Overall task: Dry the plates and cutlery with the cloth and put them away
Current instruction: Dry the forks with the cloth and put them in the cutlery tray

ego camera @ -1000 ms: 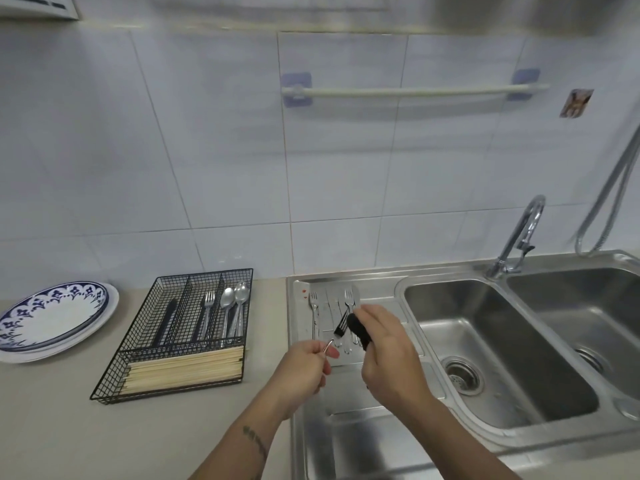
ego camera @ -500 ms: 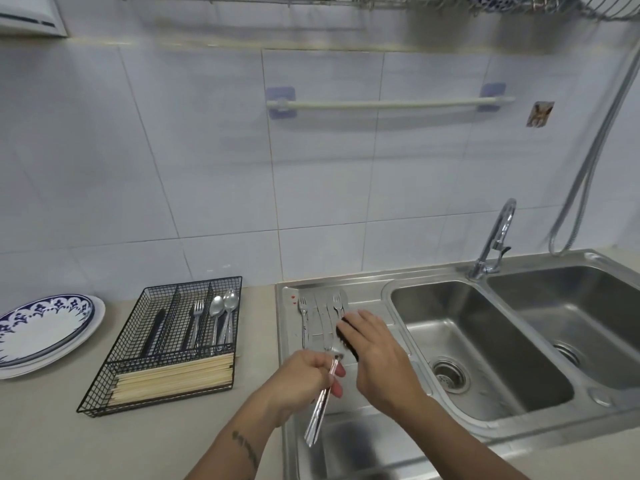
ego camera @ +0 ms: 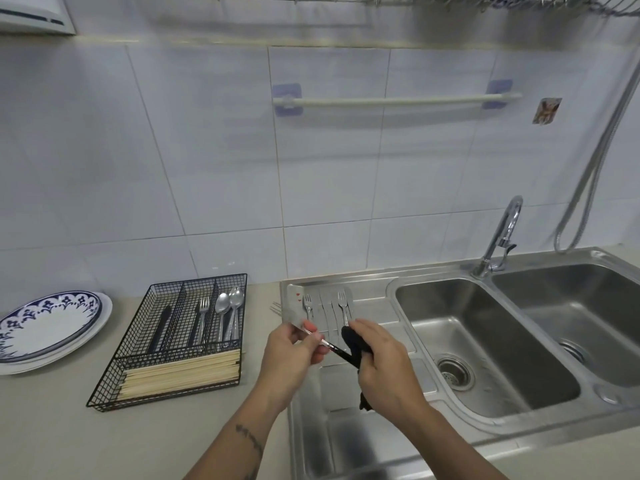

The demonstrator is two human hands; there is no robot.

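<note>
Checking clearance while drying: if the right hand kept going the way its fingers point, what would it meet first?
Probably the left hand, which pinches the utensil that the right hand wipes with the black cloth; depth is unclear.

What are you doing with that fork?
A person is drying cutlery over the sink's draining board. The left hand pinches one piece of cutlery while the right hand rubs it with a black cloth. Two forks lie waiting on the board. The wire tray already holds forks, spoons and chopsticks, beside stacked plates.
</note>
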